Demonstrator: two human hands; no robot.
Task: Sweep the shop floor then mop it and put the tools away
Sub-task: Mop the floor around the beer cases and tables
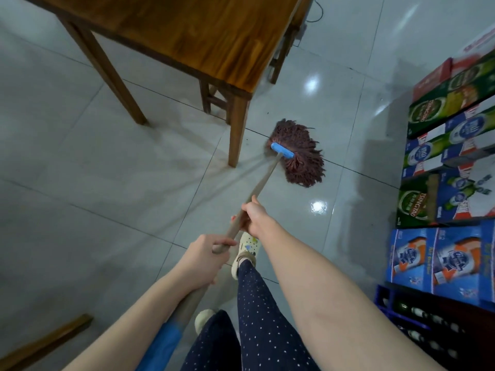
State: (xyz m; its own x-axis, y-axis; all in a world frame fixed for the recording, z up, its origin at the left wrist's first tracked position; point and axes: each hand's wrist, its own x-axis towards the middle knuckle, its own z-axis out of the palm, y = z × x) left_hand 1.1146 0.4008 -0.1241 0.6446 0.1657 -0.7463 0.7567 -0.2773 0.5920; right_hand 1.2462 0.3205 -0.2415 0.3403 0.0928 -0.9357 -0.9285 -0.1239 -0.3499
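My right grip (251, 215) and left grip (206, 253) clasp the mop handle (263, 180), right nearer the mop head (297, 153). Handle runs ahead-right, head beside table leg (237, 132).

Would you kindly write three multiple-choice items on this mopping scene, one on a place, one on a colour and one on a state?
1. Where is the mop head?
A. on the floor tiles beside the wooden table leg
B. on the tabletop
C. inside a bottle crate

2. What colour is the clamp over the mop strands?
A. red
B. blue
C. yellow

3. How is the mop handle held?
A. by one hand only
B. by both hands
C. by no hand, lying loose

Answers:
1 A, the strands spread on the tiles just right of the leg.
2 B, the bar is bright blue.
3 B, the left hand and the right hand both curl round it.
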